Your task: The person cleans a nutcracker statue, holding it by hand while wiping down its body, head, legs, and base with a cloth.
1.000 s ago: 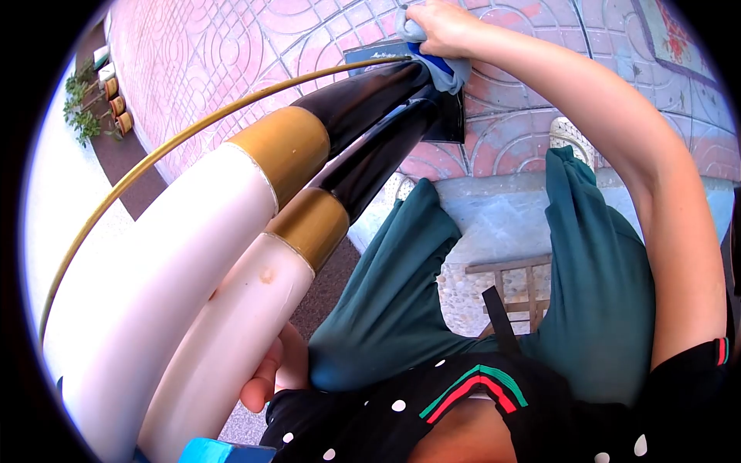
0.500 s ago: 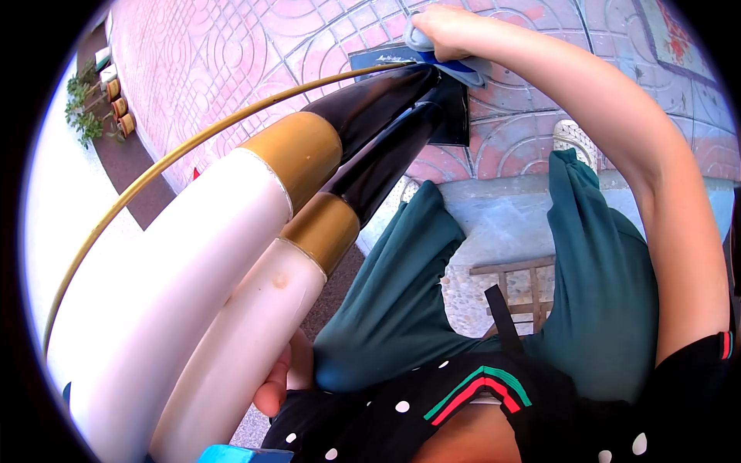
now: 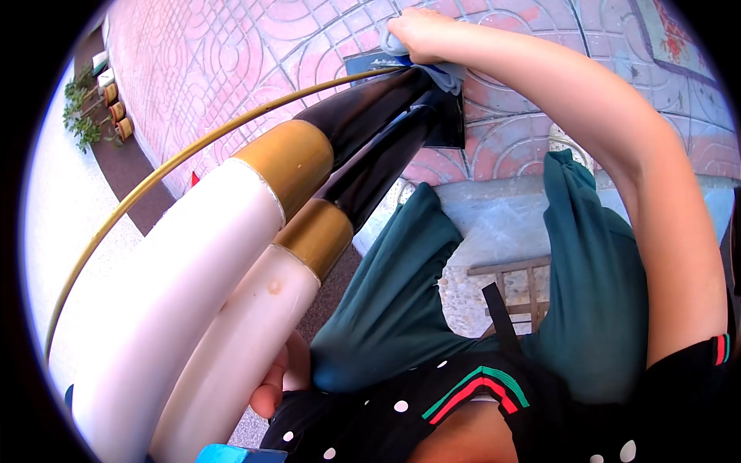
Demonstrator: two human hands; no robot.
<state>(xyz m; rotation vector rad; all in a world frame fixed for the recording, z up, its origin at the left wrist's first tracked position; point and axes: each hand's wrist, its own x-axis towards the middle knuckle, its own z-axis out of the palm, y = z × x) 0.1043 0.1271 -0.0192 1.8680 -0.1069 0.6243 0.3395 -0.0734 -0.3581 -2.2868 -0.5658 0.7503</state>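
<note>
My right hand is closed on a grey-blue cloth, held at the far ends of the black boots of a large figure. The figure's white legs carry gold bands above the black boots. A thin gold curved rod runs beside the legs to the cloth. My left hand is at the underside of the nearer white leg; one fingertip shows and the leg hides the rest, so its grip cannot be made out. A dark base plate lies under the boots.
Potted plants stand at the far left. Pink patterned paving spreads beyond the figure, with a patterned mat at the upper right. A wooden rack is between my knees. Something bright blue shows at the bottom edge.
My right hand and the cloth first shifted slightly right, then back left over the boot ends. The figure's legs moved slightly in view. My left hand stays at the leg.
</note>
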